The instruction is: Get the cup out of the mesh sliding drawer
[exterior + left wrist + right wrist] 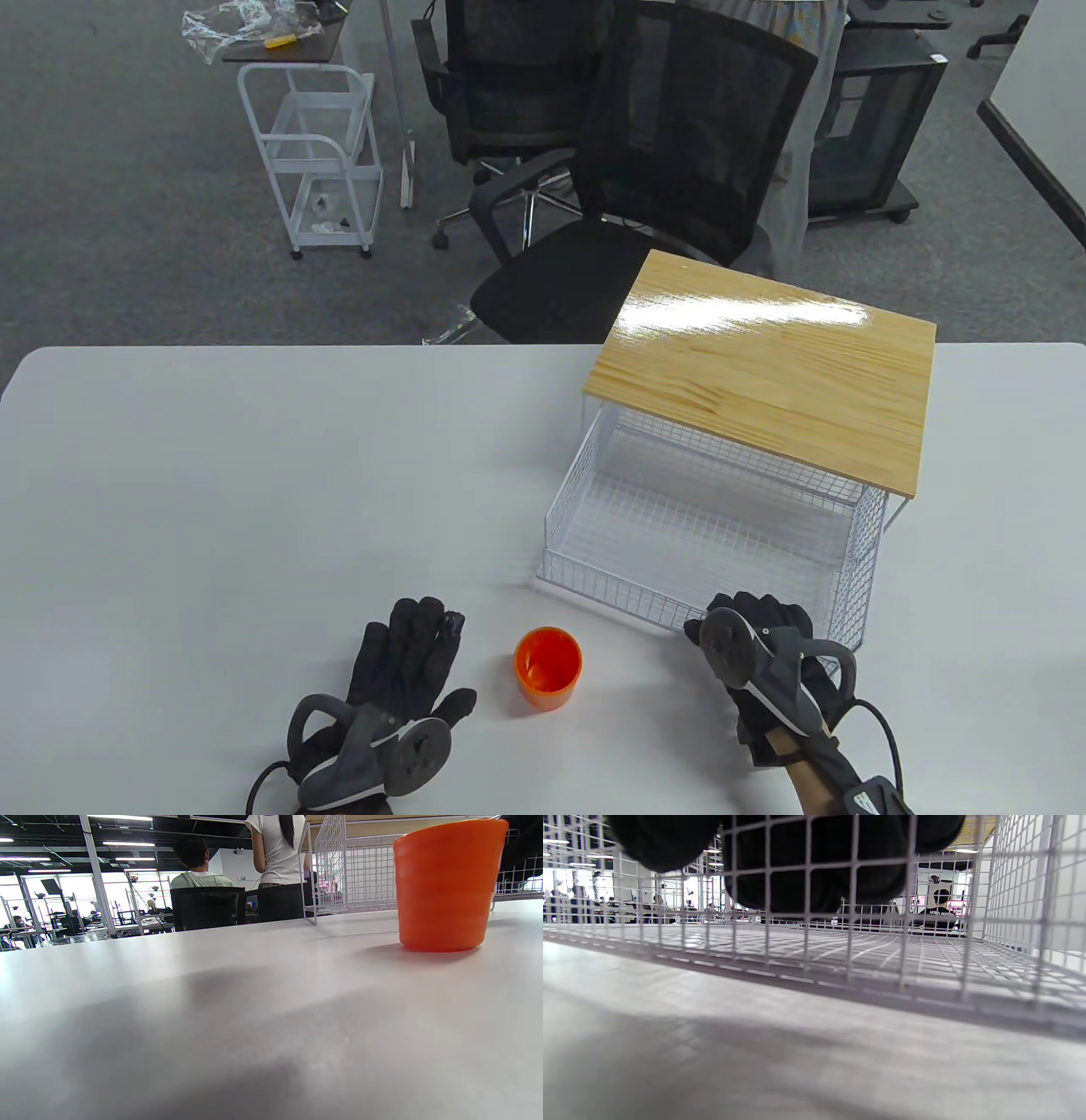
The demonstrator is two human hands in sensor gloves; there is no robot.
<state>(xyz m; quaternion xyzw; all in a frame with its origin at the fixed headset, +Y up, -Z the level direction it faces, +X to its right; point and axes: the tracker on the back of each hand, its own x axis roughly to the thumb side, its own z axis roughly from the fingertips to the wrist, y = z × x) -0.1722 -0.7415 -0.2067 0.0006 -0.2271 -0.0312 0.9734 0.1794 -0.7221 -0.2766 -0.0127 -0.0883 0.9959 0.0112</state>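
Small orange plastic cup (pixel 548 667) upright on plain white counter (pixel 254 475), just outside pulled-out white wire-mesh sliding drawer (pixel 679 526) under light wooden top (pixel 764 373). Left hand (pixel 399 679) flat on counter, fingers spread, gripping nothing. Right hand (pixel 764 654) hooks fingers (pixel 814 878) over drawer's front rim. Beyond: black mesh office chair (pixel 645 187), white cart (pixel 318 161), grey carpet (pixel 127 212).

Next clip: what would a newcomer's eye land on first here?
The orange cup stands upright on the white table, outside the drawer, between the two hands. Behind it the white mesh drawer is pulled out from under its wooden top. The right hand grips the drawer's front edge; the left hand lies flat on the table.
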